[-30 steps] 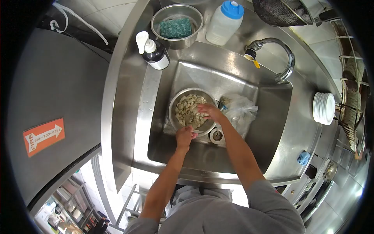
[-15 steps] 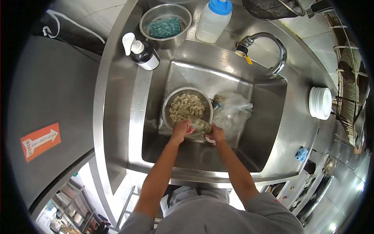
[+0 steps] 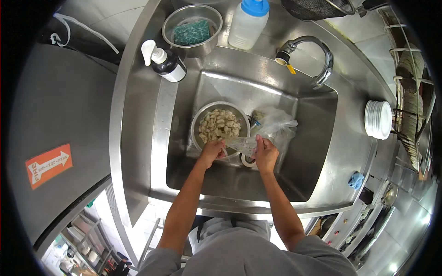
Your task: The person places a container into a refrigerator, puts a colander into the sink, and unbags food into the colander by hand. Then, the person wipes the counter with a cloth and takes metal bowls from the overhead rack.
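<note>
A round metal bowl [image 3: 195,136] stands in the steel sink, heaped with pale, greyish-beige shellfish pieces [image 3: 220,124]. Over the bowl's near right rim, a clear plastic bag [image 3: 242,144] is stretched between my two hands. My left hand [image 3: 213,152] is closed on the bag's left end, close to the bowl's near edge. At the right end my right hand [image 3: 266,152] pinches the plastic, beside the sink drain [image 3: 248,160]. The stretched bag looks nearly empty. Behind my right hand lies another clear plastic bag [image 3: 281,126], with greyish contents only partly visible.
On the sink's back ledge are a black pump bottle [image 3: 170,66], a metal pot [image 3: 216,39] holding a green scouring pad [image 3: 191,32], and a blue-capped jug [image 3: 248,27]. A faucet [image 3: 328,64] arches over the back right corner. Stacked white plates [image 3: 378,119] stand at right.
The bag between my hands was bulging with shellfish and now hangs flat. My right hand has moved right and slightly up, pulling the plastic taut. More of the drain shows.
</note>
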Demonstrator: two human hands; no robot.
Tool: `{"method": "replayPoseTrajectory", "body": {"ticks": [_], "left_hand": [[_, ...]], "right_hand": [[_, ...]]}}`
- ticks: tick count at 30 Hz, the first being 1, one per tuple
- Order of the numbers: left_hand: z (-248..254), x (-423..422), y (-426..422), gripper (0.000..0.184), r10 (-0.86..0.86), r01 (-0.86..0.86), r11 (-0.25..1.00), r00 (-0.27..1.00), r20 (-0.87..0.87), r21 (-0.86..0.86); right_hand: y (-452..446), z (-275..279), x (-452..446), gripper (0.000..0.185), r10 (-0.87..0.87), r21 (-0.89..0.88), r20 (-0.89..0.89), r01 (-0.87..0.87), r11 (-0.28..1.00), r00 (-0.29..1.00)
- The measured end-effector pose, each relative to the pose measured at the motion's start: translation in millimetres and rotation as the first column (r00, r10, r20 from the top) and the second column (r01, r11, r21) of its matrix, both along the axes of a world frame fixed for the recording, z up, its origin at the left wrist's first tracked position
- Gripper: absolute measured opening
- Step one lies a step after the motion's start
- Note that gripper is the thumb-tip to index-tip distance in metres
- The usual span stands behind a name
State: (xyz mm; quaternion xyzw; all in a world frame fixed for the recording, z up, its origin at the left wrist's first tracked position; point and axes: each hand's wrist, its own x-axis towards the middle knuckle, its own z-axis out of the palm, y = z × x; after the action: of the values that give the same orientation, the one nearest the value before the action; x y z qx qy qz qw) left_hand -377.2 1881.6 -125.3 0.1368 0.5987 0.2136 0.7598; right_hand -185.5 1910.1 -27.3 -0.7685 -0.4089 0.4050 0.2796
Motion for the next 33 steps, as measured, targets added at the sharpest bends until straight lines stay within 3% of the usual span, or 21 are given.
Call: {"method": "replayPoseTrajectory", "body": {"ticks": [2, 3, 5, 9, 11, 12, 14, 15, 17, 18, 20, 21, 23, 27, 29, 30, 32, 33], "left_hand": [[9, 10, -3, 0.027, 0.168, -0.162, 0.980, 0.985, -0.041, 0.118], [5, 19, -7, 0.027, 0.161, -0.156, 0.981, 0.986, -0.037, 0.116], [-3, 42, -14, 0.023, -0.047, 0.166, 0.854, 0.969, -0.244, 0.492], [11, 109, -20, 0.024, -0.237, 0.468, 0.685, 0.868, -0.436, 0.558], [10, 121, -23, 0.026, -0.281, 0.559, 0.622, 0.813, -0.510, 0.548], [20, 122, -22, 0.030, -0.232, 0.527, 0.626, 0.830, -0.507, 0.575], [30, 118, -24, 0.034, -0.186, 0.492, 0.631, 0.847, -0.499, 0.600], [28, 107, -28, 0.036, -0.195, 0.471, 0.637, 0.865, -0.463, 0.611], [26, 84, -32, 0.038, -0.198, 0.448, 0.643, 0.881, -0.430, 0.621], [27, 72, -35, 0.039, -0.232, 0.423, 0.719, 0.894, -0.383, 0.552], [30, 58, -35, 0.040, -0.254, 0.392, 0.790, 0.909, -0.331, 0.471], [34, 54, -34, 0.039, -0.247, 0.411, 0.803, 0.889, -0.386, 0.433], [31, 51, -32, 0.037, -0.240, 0.424, 0.817, 0.866, -0.438, 0.390], [29, 55, -31, 0.038, -0.187, 0.335, 0.847, 0.915, -0.359, 0.412], [31, 57, -29, 0.038, -0.158, 0.287, 0.859, 0.936, -0.314, 0.423], [33, 57, -29, 0.038, -0.166, 0.319, 0.840, 0.921, -0.352, 0.439], [37, 56, -27, 0.038, -0.171, 0.348, 0.822, 0.906, -0.386, 0.452], [39, 57, -25, 0.037, -0.170, 0.360, 0.816, 0.897, -0.409, 0.452]], "right_hand": [[-8, -21, 10, 0.030, 0.028, 0.031, -0.015, -0.027, 0.999, 1.000], [-13, -31, 13, 0.030, 0.021, 0.030, -0.010, -0.021, 0.999, 1.000], [-24, -50, 18, 0.022, -0.126, -0.054, -0.413, 0.113, 0.992, 0.902], [-39, -76, 53, 0.015, -0.198, -0.197, -0.565, 0.102, 0.975, 0.801], [-35, -104, 86, 0.017, -0.033, -0.135, -0.119, 0.016, 0.991, 0.992], [-31, -116, 97, 0.017, -0.038, -0.133, -0.115, 0.022, 0.991, 0.993], [-21, -143, 118, 0.021, 0.271, -0.093, 0.215, -0.257, 0.962, 0.938], [-17, -163, 129, 0.021, 0.271, -0.094, 0.217, -0.256, 0.962, 0.938], [-2, -202, 147, 0.026, 0.398, 0.008, 0.407, -0.439, 0.899, 0.822], [15, -209, 150, 0.026, 0.401, 0.010, 0.407, -0.443, 0.896, 0.821], [51, -225, 153, 0.033, 0.665, -0.464, 0.440, -0.481, 0.744, 0.603], [61, -246, 158, 0.033, 0.669, -0.465, 0.439, -0.485, 0.740, 0.600], [74, -270, 155, 0.043, 0.251, 0.035, 0.581, -0.332, 0.943, 0.774], [84, -257, 149, 0.052, 0.224, -0.004, 0.725, -0.322, 0.947, 0.651], [80, -240, 152, 0.058, 0.470, -0.458, 0.715, -0.161, 0.874, 0.517], [86, -231, 155, 0.058, 0.473, -0.461, 0.715, -0.162, 0.873, 0.515], [100, -215, 165, 0.067, 0.596, -0.662, 0.529, -0.146, 0.735, 0.605], [99, -229, 176, 0.067, 0.599, -0.662, 0.530, -0.148, 0.734, 0.600]]}}
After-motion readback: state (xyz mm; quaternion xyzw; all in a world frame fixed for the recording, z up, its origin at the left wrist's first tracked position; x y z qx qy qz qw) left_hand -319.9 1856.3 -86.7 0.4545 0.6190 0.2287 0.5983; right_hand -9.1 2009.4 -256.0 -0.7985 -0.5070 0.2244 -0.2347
